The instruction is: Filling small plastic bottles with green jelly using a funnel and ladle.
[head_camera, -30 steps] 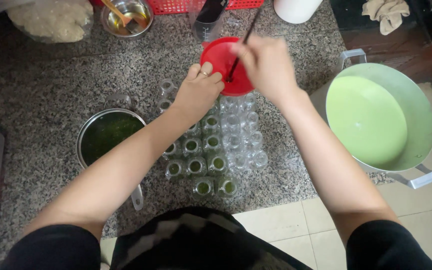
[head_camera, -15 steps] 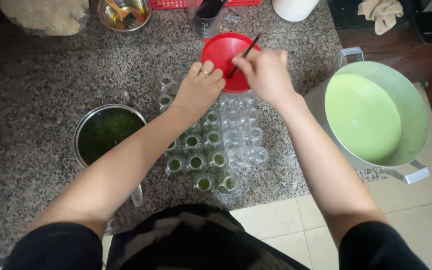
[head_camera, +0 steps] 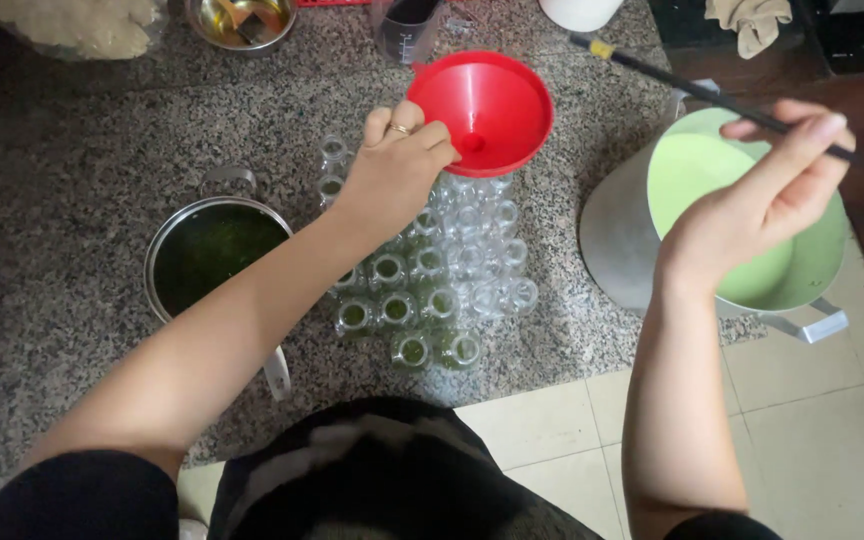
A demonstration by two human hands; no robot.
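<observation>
Down on the speckled granite counter [head_camera: 72,130], seen from the head camera, the left hand [head_camera: 397,165] pinches the rim of a red funnel [head_camera: 487,105] between thumb and curled fingers, a ring on one finger; the funnel stands tilted over the far rows of a cluster of small glass bottles [head_camera: 432,280]. Its spout points down among the clear, empty-looking bottles at the back, while the nearer bottles hold a green liquid. The right hand [head_camera: 762,205] is raised well apart from the funnel, over a large metal pot with a pale green inside [head_camera: 742,215], and pinches a thin black stick [head_camera: 712,95] between thumb and fingertips; the stick slants up and leftward toward the far edge of the counter. To the left of the bottles, just beside them, sits a steel saucepan of dark green liquid [head_camera: 214,250], its handle pointing toward the person. Along the far edge lie a small metal bowl [head_camera: 240,22], a clear measuring jug [head_camera: 407,25] and a bag of pale lumpy stuff [head_camera: 77,25]. Pale floor tiles [head_camera: 812,450] show below the counter's edge.
</observation>
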